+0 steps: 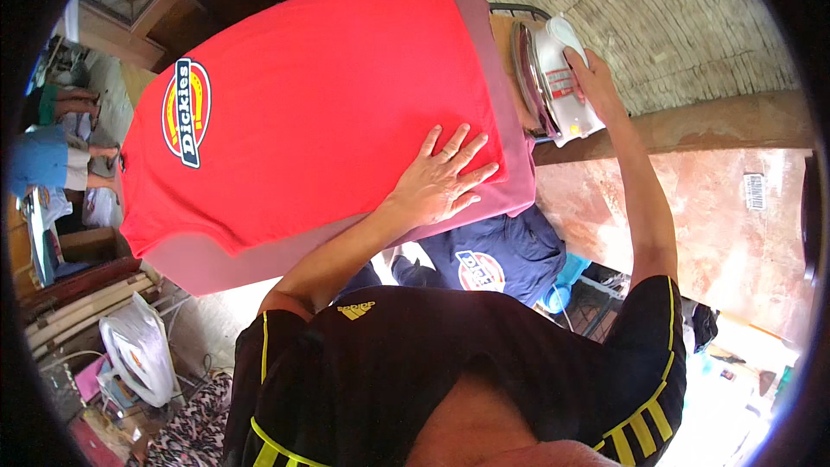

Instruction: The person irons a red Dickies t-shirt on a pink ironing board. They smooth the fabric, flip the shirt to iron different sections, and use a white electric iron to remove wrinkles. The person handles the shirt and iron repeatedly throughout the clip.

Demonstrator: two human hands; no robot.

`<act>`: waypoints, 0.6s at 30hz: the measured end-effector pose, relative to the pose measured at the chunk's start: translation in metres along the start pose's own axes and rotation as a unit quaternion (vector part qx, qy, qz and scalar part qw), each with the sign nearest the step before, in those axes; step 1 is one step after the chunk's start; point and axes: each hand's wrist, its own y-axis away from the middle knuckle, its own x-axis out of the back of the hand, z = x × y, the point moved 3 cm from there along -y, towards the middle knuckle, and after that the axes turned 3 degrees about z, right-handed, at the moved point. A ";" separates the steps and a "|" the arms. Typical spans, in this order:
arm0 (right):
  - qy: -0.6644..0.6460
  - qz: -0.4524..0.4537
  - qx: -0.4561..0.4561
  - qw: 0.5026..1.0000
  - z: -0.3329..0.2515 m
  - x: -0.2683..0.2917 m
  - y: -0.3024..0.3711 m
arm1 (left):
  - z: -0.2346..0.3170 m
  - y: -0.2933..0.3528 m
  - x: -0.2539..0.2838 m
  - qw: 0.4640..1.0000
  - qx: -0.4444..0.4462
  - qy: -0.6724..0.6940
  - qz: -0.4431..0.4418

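A red T-shirt (346, 78) with a printed chest logo is spread flat over a mauve-covered ironing board (225, 268). My left hand (437, 175) lies on the shirt near its right lower corner, palm down with fingers spread. At the board's right end, a white clothes iron (558, 78) stands on its rest, its metal soleplate turned toward the board. My right hand (595, 82) is wrapped round the iron's handle; part of the grip is hidden by the fingers.
A navy printed T-shirt (510, 251) hangs below the board's near edge. A reddish panel (692, 216) stands at the right, below a woven wall (657, 17). Another person (43, 160) is at the far left. A white bundle in plastic (138, 350) sits lower left.
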 end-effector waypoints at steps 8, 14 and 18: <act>0.111 -0.002 0.102 0.989 -0.066 -0.013 0.052 | 0.018 0.010 -0.011 0.999 -0.033 0.005 0.004; 0.214 0.071 0.460 0.859 -0.085 -0.100 0.015 | 0.025 0.012 -0.021 0.998 -0.051 -0.011 -0.018; 0.195 -0.037 0.150 0.969 -0.120 -0.122 -0.042 | 0.030 0.008 -0.013 0.996 -0.078 -0.052 -0.011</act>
